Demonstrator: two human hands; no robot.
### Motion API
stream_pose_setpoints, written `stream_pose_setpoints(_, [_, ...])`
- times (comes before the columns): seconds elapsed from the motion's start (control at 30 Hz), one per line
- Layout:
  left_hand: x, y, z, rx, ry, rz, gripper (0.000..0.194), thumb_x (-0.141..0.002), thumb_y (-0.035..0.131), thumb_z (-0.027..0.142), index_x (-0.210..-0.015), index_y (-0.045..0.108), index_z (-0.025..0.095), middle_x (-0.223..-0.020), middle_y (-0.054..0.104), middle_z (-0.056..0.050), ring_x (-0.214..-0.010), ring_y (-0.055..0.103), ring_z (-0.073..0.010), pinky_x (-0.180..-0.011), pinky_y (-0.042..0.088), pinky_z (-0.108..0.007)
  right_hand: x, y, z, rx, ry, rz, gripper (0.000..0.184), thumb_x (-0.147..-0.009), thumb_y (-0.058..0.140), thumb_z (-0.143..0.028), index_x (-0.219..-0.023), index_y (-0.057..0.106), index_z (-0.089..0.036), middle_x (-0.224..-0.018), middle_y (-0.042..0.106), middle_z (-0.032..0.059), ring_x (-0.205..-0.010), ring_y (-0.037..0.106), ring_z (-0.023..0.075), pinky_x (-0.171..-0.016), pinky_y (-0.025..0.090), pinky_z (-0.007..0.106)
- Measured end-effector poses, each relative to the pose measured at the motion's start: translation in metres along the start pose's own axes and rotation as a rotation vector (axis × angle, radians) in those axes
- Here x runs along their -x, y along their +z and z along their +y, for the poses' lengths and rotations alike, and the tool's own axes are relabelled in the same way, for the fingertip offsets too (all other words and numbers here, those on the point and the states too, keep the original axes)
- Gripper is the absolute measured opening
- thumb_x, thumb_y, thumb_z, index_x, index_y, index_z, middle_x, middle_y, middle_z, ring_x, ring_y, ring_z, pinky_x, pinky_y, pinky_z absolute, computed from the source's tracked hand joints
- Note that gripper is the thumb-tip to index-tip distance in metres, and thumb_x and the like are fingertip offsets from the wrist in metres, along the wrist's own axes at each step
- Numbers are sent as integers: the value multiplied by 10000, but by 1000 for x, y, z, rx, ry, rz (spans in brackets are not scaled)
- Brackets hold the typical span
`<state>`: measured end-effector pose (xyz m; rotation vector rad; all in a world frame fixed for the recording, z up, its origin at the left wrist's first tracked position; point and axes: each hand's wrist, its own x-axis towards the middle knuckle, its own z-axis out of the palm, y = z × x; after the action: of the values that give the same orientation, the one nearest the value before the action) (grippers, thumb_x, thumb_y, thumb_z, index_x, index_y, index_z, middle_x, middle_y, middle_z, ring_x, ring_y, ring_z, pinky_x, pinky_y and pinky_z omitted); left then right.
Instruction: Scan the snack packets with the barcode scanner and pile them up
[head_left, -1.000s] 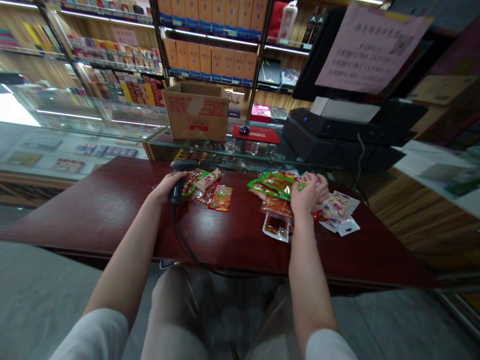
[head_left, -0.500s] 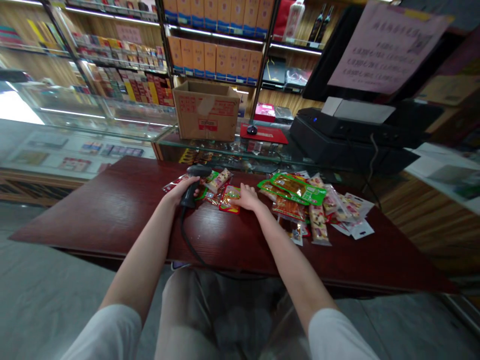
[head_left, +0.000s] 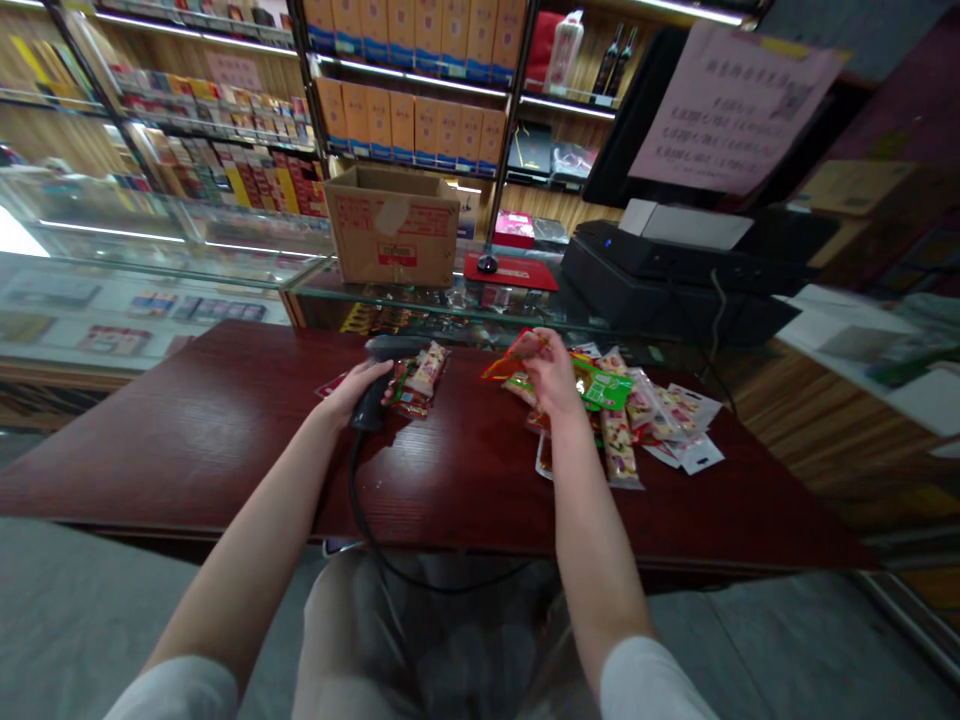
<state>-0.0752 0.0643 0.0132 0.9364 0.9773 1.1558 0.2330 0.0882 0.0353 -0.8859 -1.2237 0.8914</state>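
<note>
My left hand [head_left: 352, 391] is wrapped round the handle of a black barcode scanner [head_left: 368, 405], its head tipped over the tabletop and its cord [head_left: 358, 500] trailing down. Beside the scanner lies a small group of snack packets, among them a nougat-like bar in clear wrap [head_left: 429, 369]. Raised over the larger pile on the right, my right hand [head_left: 551, 370] pinches a red-edged snack packet [head_left: 506, 360], partly hidden by the fingers. Under and beside that hand are a green packet [head_left: 609, 388], a long clear-wrapped bar [head_left: 619, 448] and several white-backed packets [head_left: 686, 452].
The dark red wooden table [head_left: 225, 430] has a pointed left end. Behind it, a glass counter carries an open cardboard box [head_left: 394, 235], a mouse on a red mat [head_left: 517, 273] and a black printer-like machine [head_left: 675, 255]. Stocked shelves stand beyond.
My right hand has lifted the red-edged packet from beside the scanner and carried it right, over the larger pile. The left hand keeps the scanner; the view has shifted slightly.
</note>
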Motion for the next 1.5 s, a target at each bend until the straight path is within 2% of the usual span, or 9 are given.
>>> stream_pose_setpoints(0.13, [13, 7, 7, 58, 45, -145, 356, -703, 755, 421, -831, 588, 134, -516, 513, 16, -421, 462, -83, -376, 373, -179, -2, -17, -10, -232, 22, 87, 207, -723, 536, -418, -880, 573, -287, -705, 495, -17, -612, 487, 155, -660, 475, 319])
stream_pose_setpoints(0.33, [24, 36, -7, 76, -92, -436, 394, -739, 729, 438, -973, 641, 133, -557, 541, 5, -399, 406, -68, -361, 322, -185, 9, -17, -12, -222, 15, 68, 513, -796, 426, -705, -997, 634, -281, -839, 643, 35, -662, 529, 179, -639, 469, 331])
stream_pose_setpoints(0.53, [24, 68, -30, 106, -131, -487, 454, -811, 654, 509, -1040, 643, 117, -790, 655, -86, -418, 427, -60, -351, 316, -198, 10, -7, -17, -126, 16, -33, 611, -694, 563, -780, -1034, 621, -276, -835, 667, 41, -756, 577, 222, -701, 481, 378])
stream_pose_setpoints(0.87, [25, 72, -34, 120, -79, -581, 578, -793, 634, 613, -1064, 622, 103, -755, 611, -55, -403, 426, -56, -363, 350, -208, 18, 10, -19, -174, 35, -37, 648, -768, 434, -810, -1090, 598, -273, -790, 631, 30, -760, 609, 219, -677, 514, 367])
stream_pose_setpoints(1.17, [28, 77, -36, 59, -46, -584, 557, -795, 629, 616, -1017, 608, 106, -703, 610, -37, -410, 438, -57, -362, 350, -191, 10, 8, -11, -515, 167, -20, 485, -837, 476, -691, -1000, 612, -254, -669, 558, -36, -544, 530, 123, -532, 478, 257])
stream_pose_setpoints(1.27, [24, 75, -30, 19, -14, -481, 513, -766, 686, 570, -992, 595, 119, -691, 619, -27, -423, 469, -69, -365, 371, -190, -2, -1, -9, -560, 153, 103, 395, -843, 536, -628, -923, 593, -246, -622, 481, -71, -484, 472, 80, -496, 446, 201])
stream_pose_setpoints(1.33, [18, 72, -22, -35, -10, -384, 481, -753, 708, 550, -951, 593, 126, -636, 601, -11, -422, 488, -81, -368, 380, -190, -11, -12, -7, -459, 78, 295, 328, -850, 572, -561, -871, 551, -235, -632, 450, -77, -506, 468, 72, -522, 449, 185])
stream_pose_setpoints(1.43, [7, 67, -9, -75, -41, -238, 432, -790, 665, 556, -873, 595, 138, -521, 531, 15, -395, 488, -98, -367, 388, -201, -23, -33, -6, -87, -102, 667, 265, -856, 591, -448, -796, 463, -224, -680, 433, -66, -616, 502, 92, -632, 476, 212])
stream_pose_setpoints(1.5, [-1, 62, -3, -72, -31, -109, 388, -821, 642, 527, -835, 587, 144, -508, 527, 14, -385, 487, -99, -369, 396, -204, -29, -49, -9, 227, -188, 808, 239, -835, 616, -368, -775, 435, -223, -704, 436, -53, -686, 519, 116, -722, 481, 256])
